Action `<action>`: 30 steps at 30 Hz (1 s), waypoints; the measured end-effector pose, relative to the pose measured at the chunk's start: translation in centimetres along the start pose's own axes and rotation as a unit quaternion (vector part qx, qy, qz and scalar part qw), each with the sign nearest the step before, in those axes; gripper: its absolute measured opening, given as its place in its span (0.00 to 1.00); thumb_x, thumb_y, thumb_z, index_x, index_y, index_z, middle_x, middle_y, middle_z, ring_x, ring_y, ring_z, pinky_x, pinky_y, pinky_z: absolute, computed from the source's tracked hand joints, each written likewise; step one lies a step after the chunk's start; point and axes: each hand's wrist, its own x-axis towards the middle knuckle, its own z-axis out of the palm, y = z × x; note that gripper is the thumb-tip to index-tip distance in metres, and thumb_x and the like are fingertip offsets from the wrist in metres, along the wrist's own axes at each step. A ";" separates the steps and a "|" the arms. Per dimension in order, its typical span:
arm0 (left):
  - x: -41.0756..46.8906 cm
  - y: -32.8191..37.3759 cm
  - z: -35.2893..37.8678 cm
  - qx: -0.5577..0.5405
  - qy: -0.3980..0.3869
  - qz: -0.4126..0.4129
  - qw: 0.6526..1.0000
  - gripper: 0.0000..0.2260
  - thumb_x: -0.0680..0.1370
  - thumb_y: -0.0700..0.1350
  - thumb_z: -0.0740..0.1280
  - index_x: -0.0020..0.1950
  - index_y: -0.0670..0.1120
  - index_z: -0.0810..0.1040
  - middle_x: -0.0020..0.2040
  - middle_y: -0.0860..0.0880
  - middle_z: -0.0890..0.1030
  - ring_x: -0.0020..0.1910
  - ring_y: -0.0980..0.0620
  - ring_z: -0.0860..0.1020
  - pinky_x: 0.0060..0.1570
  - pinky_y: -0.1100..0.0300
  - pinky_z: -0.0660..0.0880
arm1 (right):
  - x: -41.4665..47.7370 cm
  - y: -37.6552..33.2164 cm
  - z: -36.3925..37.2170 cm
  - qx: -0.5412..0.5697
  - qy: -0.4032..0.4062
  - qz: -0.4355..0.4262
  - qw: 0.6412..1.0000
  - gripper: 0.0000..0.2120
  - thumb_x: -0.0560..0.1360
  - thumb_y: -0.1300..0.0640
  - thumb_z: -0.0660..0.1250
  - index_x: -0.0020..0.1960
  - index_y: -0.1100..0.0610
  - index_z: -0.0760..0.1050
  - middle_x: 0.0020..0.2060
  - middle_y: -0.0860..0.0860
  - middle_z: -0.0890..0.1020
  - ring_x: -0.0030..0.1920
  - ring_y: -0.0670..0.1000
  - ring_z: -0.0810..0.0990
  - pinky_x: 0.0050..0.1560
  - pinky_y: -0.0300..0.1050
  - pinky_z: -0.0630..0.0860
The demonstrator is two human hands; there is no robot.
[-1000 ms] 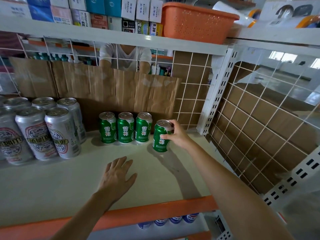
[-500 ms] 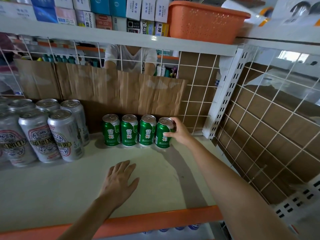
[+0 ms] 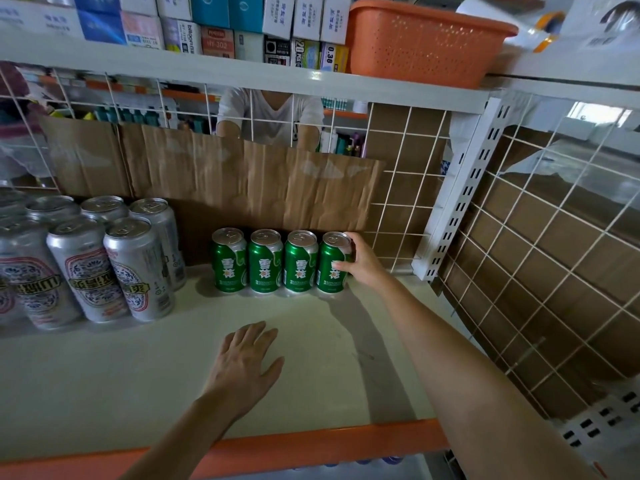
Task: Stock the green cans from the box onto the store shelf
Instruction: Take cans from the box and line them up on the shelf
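Observation:
Several green cans stand upright in a row at the back of the cream store shelf. My right hand grips the rightmost green can, which stands at the row's right end, touching the green can beside it. Two further green cans complete the row to the left. My left hand rests flat on the shelf nearer the front, fingers spread, holding nothing. The box is not in view.
Tall silver cans crowd the shelf's left. Brown cardboard lines the wire back grid; a wire side panel closes the right. An orange basket and small boxes sit on the shelf above. A person stands behind the grid.
My right hand carried the fourth green can back and to the left and set it down in line with the other three. My left hand stayed on the shelf.

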 end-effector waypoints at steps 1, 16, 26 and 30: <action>0.0 0.0 0.0 0.002 0.000 -0.001 1.000 0.24 0.72 0.60 0.55 0.58 0.49 0.80 0.57 0.47 0.80 0.56 0.47 0.78 0.54 0.52 0.75 | 0.0 0.0 0.1 -0.001 0.003 0.001 1.000 0.29 0.70 0.68 0.71 0.68 0.62 0.64 0.65 0.58 0.72 0.64 0.54 0.71 0.62 0.45 0.68; 0.2 0.2 -0.3 -0.031 -0.026 -0.009 0.999 0.38 0.68 0.65 0.41 0.70 0.49 0.69 0.71 0.47 0.68 0.70 0.48 0.64 0.69 0.54 0.59 | -6.3 0.5 0.5 -0.208 -0.004 0.052 0.977 0.39 0.76 0.47 0.66 0.77 0.57 0.48 0.75 0.55 0.58 0.74 0.56 0.60 0.71 0.55 0.61; -0.1 0.5 -1.5 -0.047 -0.063 -0.009 0.997 0.37 0.69 0.64 0.41 0.72 0.49 0.65 0.72 0.47 0.64 0.72 0.49 0.61 0.69 0.56 0.55 | -13.4 1.3 1.6 -0.318 -0.067 0.042 0.945 0.33 0.77 0.43 0.63 0.75 0.57 0.58 0.71 0.56 0.67 0.69 0.56 0.67 0.66 0.54 0.67; -0.5 0.6 -2.2 -0.047 -0.080 0.002 0.996 0.26 0.78 0.59 0.51 0.73 0.49 0.63 0.73 0.48 0.63 0.72 0.49 0.59 0.70 0.56 0.54 | -15.8 0.6 2.4 -0.324 -0.058 0.010 0.944 0.28 0.78 0.44 0.60 0.73 0.57 0.62 0.69 0.55 0.69 0.69 0.54 0.67 0.66 0.52 0.66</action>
